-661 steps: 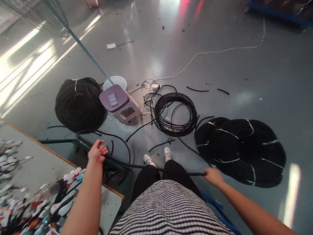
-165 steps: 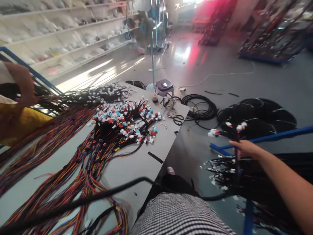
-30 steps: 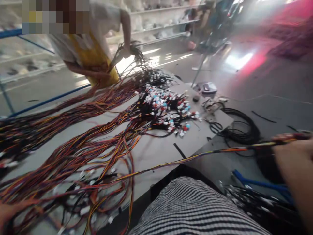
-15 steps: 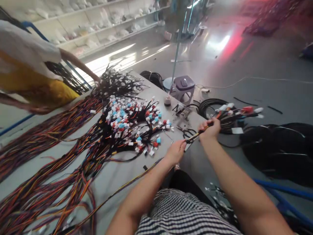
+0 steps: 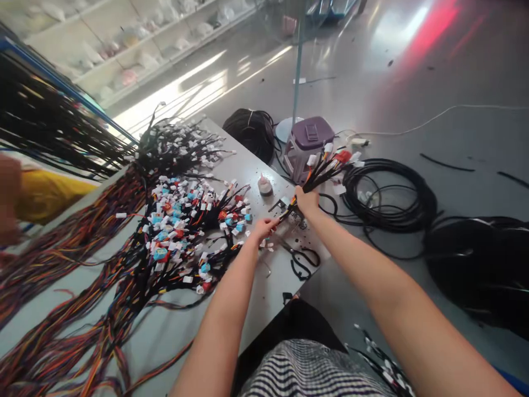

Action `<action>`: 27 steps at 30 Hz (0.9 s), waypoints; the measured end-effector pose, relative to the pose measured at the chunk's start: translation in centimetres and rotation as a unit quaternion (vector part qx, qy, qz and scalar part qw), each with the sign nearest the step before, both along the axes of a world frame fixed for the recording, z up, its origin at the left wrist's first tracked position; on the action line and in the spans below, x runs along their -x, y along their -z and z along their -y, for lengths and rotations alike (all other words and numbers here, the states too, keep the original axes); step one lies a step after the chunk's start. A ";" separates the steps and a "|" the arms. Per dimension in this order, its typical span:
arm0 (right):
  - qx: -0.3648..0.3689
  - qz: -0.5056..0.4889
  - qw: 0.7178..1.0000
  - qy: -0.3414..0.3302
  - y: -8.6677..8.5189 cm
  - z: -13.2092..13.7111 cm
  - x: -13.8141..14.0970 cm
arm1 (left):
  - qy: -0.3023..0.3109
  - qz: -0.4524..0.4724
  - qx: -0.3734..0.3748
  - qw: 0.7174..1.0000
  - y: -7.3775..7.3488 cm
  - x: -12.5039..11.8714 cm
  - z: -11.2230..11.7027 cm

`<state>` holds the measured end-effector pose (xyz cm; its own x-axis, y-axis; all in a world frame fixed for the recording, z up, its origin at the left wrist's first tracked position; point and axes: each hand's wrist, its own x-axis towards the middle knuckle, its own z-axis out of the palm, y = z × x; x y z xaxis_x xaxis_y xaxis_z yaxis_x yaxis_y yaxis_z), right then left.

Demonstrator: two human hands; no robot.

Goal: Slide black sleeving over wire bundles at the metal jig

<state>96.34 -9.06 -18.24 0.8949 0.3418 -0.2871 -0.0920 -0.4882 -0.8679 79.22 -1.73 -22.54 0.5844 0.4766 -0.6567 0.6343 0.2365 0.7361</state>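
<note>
Sunlight (image 5: 173, 102) and red glare (image 5: 430, 33) streak the polished floor (image 5: 372, 82); edges bow.

We note a wire harness bundle (image 5: 324, 171), black leads ending in white and red connectors, tilted upward, gripped in the right hand (image 5: 308, 201); left hand (image 5: 263, 227) just beside its lower end.

I can't see where the wire bundle (image 5: 324, 172) passes through the right hand (image 5: 306, 200) at 12 o'clock, the small metal piece (image 5: 294, 218) beside it is too small to make out, and the co-worker's yellow garment (image 5: 49, 193) at 9 o'clock and the black cable coil (image 5: 475, 259) at 3 o'clock both run off the frame.
</note>
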 end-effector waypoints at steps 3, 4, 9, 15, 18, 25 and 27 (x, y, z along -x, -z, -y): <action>0.134 0.041 0.987 -0.079 -0.5 0.6 -1.4 | -0.039 0.007 0.060 0.997 0.6 -0.3 0.0; 0.166 0.063 0.977 -0.118 -0.9 1.3 -1.4 | -0.049 0.024 0.082 0.995 0.7 -0.4 0.0; 0.203 0.204 0.925 -0.246 -0.8 6.3 6.3 | -0.010 0.098 0.238 0.966 1.5 -0.6 -0.7; 0.295 0.088 0.822 -0.480 4.6 5.5 19.9 | -0.018 0.135 0.275 0.952 2.5 -0.4 -1.4; 0.304 0.073 0.819 -0.481 6.2 3.2 21.1 | -0.019 0.132 0.260 0.956 2.5 -0.4 -1.7; 0.291 0.056 0.837 -0.461 6.2 5.3 19.9 | -0.041 0.114 0.208 0.971 1.3 -0.7 -1.2; 0.274 0.032 0.844 -0.460 6.0 7.2 19.5 | -0.051 0.110 0.198 0.973 1.1 -0.9 -1.0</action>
